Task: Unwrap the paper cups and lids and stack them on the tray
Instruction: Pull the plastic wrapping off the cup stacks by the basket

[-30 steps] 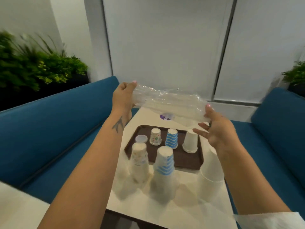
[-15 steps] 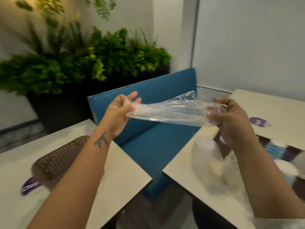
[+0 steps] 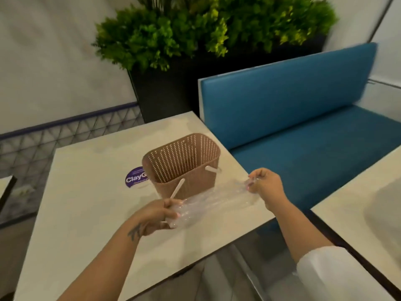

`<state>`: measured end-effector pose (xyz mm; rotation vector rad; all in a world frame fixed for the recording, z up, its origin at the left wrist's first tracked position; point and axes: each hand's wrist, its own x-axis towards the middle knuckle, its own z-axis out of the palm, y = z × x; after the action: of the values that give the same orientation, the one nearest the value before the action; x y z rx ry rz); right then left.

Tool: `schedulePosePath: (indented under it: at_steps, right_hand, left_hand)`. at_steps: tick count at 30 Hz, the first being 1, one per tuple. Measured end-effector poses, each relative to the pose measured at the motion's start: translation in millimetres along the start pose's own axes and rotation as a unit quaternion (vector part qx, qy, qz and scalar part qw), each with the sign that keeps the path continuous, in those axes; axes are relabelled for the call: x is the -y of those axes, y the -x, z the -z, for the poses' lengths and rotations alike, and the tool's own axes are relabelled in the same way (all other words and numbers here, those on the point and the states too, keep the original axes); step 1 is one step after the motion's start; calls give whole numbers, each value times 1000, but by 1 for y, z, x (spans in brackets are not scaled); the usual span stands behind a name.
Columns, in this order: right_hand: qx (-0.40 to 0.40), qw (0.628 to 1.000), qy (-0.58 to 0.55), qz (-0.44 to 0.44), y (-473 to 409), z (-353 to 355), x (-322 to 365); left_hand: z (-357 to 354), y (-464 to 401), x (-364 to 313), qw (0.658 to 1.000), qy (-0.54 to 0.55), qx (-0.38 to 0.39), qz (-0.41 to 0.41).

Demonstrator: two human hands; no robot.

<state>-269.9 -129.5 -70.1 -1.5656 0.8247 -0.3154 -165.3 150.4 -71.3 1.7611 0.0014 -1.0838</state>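
The left hand (image 3: 159, 213) has its fingers (image 3: 173, 210) curled round one end of the empty plastic wrapper (image 3: 217, 203), and the right hand (image 3: 263, 185) pinches the other end at about two o'clock from it, so the film hangs stretched between them just above the table (image 3: 86, 213). The brown perforated basket (image 3: 184, 161) stands at twelve o'clock, just behind the wrapper. The film looks feather-light, limp and slippery; bunching it by the ends should hold best. Cups, lids and tray are out of view.
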Motion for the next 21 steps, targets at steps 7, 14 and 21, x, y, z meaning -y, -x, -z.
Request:
schedulePosePath:
  at_steps: [7,14,21]
  right_hand:
    - [-15,990,133,31,-16,-40,-32]
    - [114,884,387,237,-3,-69,-68]
    - [337,660,661,117,-6,-88,-108]
  left_hand:
    - [-5,-52,64,987,93,-127,-12]
    - [-12,-69,83,961,-138,-225,-82]
    - [-10,-72,102,827,-477,-279,-104]
